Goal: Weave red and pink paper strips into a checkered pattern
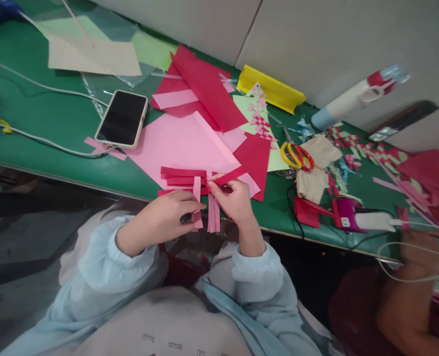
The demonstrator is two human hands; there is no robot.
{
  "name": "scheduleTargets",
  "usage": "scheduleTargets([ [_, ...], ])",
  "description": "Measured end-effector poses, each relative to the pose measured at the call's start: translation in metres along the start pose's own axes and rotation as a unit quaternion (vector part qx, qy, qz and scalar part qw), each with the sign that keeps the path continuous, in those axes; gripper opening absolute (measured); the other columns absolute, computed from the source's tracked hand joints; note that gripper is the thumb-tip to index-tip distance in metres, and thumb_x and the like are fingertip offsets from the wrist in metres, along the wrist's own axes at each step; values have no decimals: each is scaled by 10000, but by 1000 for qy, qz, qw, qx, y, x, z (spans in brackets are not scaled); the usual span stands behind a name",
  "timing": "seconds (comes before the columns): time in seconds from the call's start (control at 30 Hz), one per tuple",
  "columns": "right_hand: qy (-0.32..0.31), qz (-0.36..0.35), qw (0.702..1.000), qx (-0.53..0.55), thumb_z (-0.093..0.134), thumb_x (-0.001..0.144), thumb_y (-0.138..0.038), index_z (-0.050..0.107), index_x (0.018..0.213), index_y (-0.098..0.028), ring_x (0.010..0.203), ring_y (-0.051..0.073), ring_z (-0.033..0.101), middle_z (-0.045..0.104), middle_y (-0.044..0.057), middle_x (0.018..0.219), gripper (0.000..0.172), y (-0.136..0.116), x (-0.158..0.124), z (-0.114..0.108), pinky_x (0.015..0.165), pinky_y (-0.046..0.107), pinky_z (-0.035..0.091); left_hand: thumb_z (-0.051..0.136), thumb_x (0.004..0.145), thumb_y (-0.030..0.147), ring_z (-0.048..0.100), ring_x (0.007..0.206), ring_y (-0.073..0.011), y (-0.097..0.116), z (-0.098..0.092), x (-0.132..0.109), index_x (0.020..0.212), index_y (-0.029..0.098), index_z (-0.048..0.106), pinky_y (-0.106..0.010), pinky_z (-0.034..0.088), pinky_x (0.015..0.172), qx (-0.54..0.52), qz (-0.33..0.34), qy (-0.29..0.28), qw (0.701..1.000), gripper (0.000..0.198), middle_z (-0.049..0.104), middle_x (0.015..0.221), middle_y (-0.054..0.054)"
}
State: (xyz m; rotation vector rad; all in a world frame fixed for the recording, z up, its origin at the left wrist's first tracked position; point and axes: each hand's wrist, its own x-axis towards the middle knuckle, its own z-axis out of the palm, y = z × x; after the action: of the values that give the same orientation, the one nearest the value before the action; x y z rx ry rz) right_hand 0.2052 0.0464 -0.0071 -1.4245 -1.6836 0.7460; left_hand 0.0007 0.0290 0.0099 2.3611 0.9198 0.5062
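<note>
At the table's front edge lies a half-woven mat of red and pink paper strips (190, 184). My left hand (169, 212) is closed on a pink vertical strip (197, 205) at the mat's lower side. My right hand (232, 200) pinches one red strip (229, 175) that angles up to the right over the pink ones. Loose pink strip ends (214, 217) hang down between my hands. Under the mat lies a large pink sheet (182, 143) with red sheets (204, 89) behind it.
On the green table (37, 118) are a phone (122, 118), white cables (37, 86), a yellow folded sheet (271, 89), scissors with yellow and red handles (297, 155), a woven sample (260, 118), a bottle (353, 99) and paper scraps. Another person's arm (408, 291) works at the right.
</note>
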Motion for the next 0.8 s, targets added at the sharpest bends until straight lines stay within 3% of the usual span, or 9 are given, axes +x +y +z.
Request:
scheduleTargets([
  [0.13,-5,-24,999,-26,627,853,-324,740,932,-195,863,208,714,764,64,941,188,-3,1,0,783,334,576,629,838,243,657,986,-235,0,-1,-1,1085,183,693,-374,552,857,1,8,-7,1000,263,693,1089,-103],
  [0.37,-85,-61,994,-28,581,906,-442,734,980,-211,829,169,683,744,50,913,287,-11,2,-5,762,300,549,691,796,260,650,1036,-245,-6,-2,-5,1021,212,716,-387,533,917,-18,25,-23,999,232,705,1089,-79],
  [0.47,-58,-69,996,-23,490,963,-393,737,955,-210,882,177,686,747,53,897,308,-10,2,-13,801,316,543,750,759,329,653,1044,-266,-6,-3,-6,1077,185,710,-403,544,902,-11,21,-29,999,352,697,1135,-113],
  [0.6,5,-56,997,-51,553,925,-303,741,937,-212,841,181,682,747,52,907,209,-3,4,-25,754,320,542,759,754,364,662,1042,-266,-4,-6,-6,1094,192,714,-403,549,901,-14,14,-23,1000,384,705,1133,-115],
  [0.8,-51,-33,988,-144,669,823,-203,754,901,-213,753,159,638,707,34,833,116,3,-1,-38,689,285,506,699,799,338,677,1016,-244,-1,-9,-6,1074,220,728,-386,560,896,-23,14,-10,1000,301,721,1115,-92],
])
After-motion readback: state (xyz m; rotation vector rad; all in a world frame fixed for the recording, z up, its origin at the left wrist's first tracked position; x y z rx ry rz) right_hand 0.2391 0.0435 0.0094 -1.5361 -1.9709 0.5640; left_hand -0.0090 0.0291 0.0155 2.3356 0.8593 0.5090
